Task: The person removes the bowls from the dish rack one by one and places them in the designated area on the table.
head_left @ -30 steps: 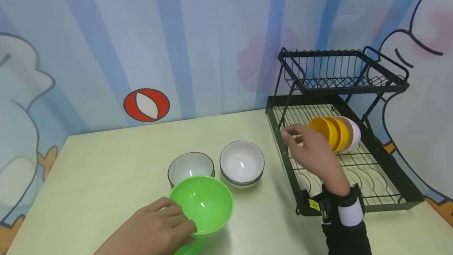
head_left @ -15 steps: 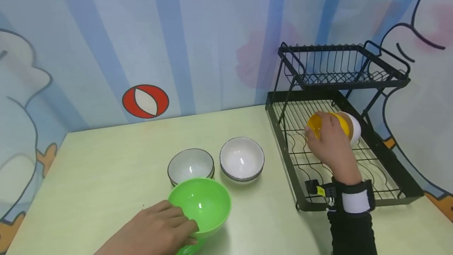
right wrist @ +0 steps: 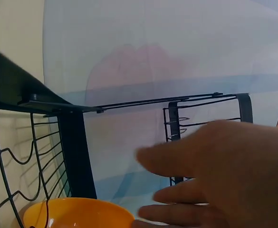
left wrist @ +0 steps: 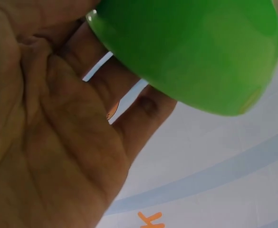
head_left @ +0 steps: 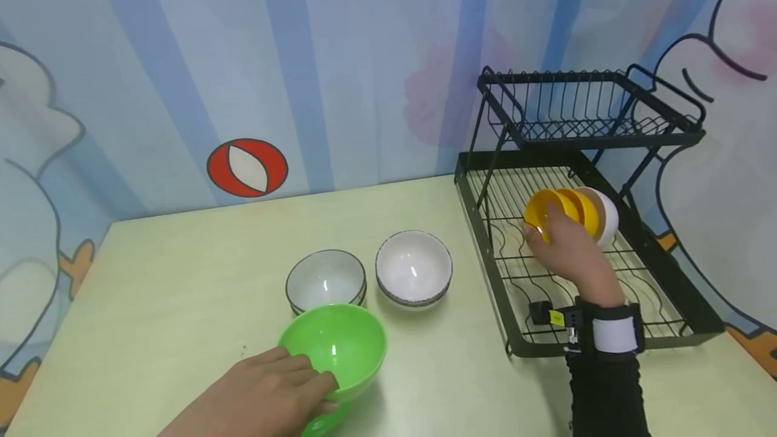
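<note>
Yellow bowl (head_left: 537, 211) stands tilted in rack (head_left: 534, 159), left end of row. I judge row could tip if right hand (head_left: 570, 251) snags its rim. Green bowl (head_left: 346, 339) could slip, knock grey bowl (head_left: 324, 278), if left hand (head_left: 261, 390) loosens rim grip. My right arm reaches forward, fingers loosely extended, thumb apart; contact unclear. Left: knuckles up, clamped on green bowl.

Left wrist view: one orange letter, reads as "K" (left wrist: 151, 220); it is printed on the pale wall backdrop (left wrist: 210, 147), slightly tilted, at the bottom edge of the frame. Head view: small yellow label (head_left: 556, 317) on the black wrist strap (head_left: 584, 330) behind the right hand (head_left: 569, 248); any print on it is too small to read.
</note>
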Demonstrator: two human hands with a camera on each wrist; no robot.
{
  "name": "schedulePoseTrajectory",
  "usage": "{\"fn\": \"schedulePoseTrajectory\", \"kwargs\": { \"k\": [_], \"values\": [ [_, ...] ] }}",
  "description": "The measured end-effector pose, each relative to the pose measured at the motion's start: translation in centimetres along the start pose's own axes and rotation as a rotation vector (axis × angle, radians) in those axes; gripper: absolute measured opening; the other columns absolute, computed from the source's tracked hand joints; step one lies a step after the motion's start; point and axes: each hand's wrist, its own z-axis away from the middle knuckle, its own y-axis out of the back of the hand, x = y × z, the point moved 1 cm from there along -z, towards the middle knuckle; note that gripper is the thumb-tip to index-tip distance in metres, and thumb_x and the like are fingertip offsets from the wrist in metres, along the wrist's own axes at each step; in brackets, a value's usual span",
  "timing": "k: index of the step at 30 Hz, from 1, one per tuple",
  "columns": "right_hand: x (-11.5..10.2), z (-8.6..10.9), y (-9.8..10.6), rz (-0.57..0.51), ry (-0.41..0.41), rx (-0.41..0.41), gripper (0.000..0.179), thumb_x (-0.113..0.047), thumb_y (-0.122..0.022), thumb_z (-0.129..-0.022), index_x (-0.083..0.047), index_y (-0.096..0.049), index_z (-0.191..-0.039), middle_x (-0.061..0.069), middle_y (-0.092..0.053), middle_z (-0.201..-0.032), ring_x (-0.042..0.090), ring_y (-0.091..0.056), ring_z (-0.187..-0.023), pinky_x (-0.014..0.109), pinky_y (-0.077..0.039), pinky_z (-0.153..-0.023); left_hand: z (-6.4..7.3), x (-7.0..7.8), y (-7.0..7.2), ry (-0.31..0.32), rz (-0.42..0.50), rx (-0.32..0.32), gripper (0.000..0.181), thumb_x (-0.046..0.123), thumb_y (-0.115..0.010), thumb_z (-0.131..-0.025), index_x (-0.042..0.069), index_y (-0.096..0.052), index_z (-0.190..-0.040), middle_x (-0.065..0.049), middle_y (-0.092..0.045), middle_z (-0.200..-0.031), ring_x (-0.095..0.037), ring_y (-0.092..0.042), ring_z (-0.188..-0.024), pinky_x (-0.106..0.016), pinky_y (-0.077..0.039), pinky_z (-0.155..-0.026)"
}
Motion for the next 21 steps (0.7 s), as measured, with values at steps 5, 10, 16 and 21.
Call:
{"fn": "schedulePoseTrajectory", "kwargs": {
  "k": [5, 10, 16, 21],
  "values": [
    [0.1, -0.1, 0.2, -0.061, -0.056, 0.311, 0.051, -0.019, -0.046, -0.103, 0.013, -0.043, -0.141, 0.038, -0.051, -0.136, 0.055, -0.053, -0.118, 0.067, -0.048, -0.094, 0.2, 0.0, -0.3, 0.047, 0.006, -0.062, 0.023, 0.037, -0.072, -0.089, 0.025, -0.056, -0.077, 0.019, -0.034, -0.058, 0.0, -0.025, -0.058, -0.013, -0.028, -0.057],
    [0.6, -0.1, 0.3, -0.093, -0.111, 0.432, 0.043, -0.02, -0.048, -0.102, 0.007, -0.054, -0.135, 0.033, -0.054, -0.135, 0.051, -0.055, -0.116, 0.066, -0.049, -0.093, 0.2, 0.0, -0.5, 0.066, -0.002, -0.088, 0.025, 0.039, -0.072, -0.089, 0.024, -0.056, -0.077, 0.018, -0.035, -0.057, -0.002, -0.024, -0.055, -0.015, -0.027, -0.054],
    [1.3, -0.4, 0.0, -0.076, -0.149, 0.38, 0.046, -0.019, -0.047, -0.102, 0.007, -0.048, -0.139, 0.033, -0.048, -0.142, 0.051, -0.052, -0.119, 0.066, -0.046, -0.099, 0.1, -0.2, -0.7, 0.134, 0.069, -0.201, 0.024, 0.039, -0.069, -0.091, 0.023, -0.057, -0.079, 0.017, -0.039, -0.056, -0.004, -0.029, -0.053, -0.019, -0.031, -0.052],
    [1.9, -0.6, -0.3, -0.054, -0.169, 0.297, 0.052, -0.022, -0.046, -0.102, 0.011, -0.042, -0.143, 0.038, -0.05, -0.137, 0.054, -0.056, -0.112, 0.064, -0.053, -0.09, -0.2, -0.3, -1.2, 0.168, 0.098, -0.27, 0.024, 0.039, -0.069, -0.091, 0.022, -0.058, -0.078, 0.015, -0.041, -0.055, -0.005, -0.03, -0.051, -0.02, -0.03, -0.05]
  ]
}}
